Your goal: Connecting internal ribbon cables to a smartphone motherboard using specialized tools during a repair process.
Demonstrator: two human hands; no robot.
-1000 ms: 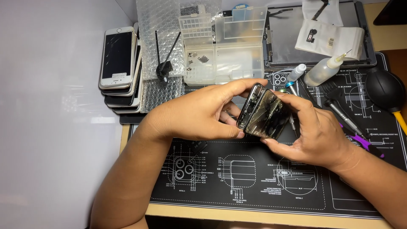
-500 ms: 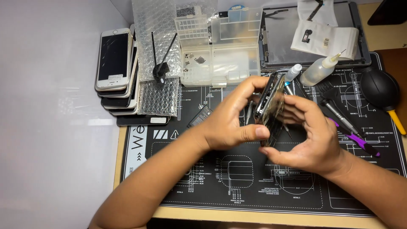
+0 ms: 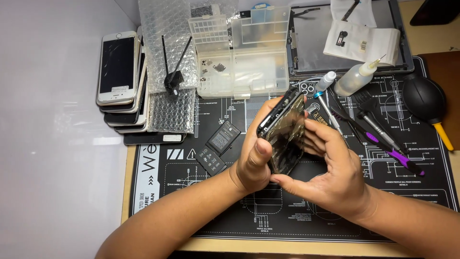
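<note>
On the wooden counter (image 3: 125,187) lies a black repair mat (image 3: 297,211) printed with white diagrams, and above its middle we hold an opened dark phone (image 3: 283,133) tilted on edge, its glossy inside face showing. Our left hand (image 3: 256,160) has its grip closed round the phone's left side, thumb on the face, while our right hand (image 3: 330,168) clasps it from the right and below. Around lie two small flat black batteries (image 3: 216,146), a clear plastic parts box (image 3: 242,52), bubble wrap (image 3: 165,57), a stack of phones (image 3: 120,81), a purple-handled tool (image 3: 393,153) and a squeeze bottle (image 3: 354,79).
</note>
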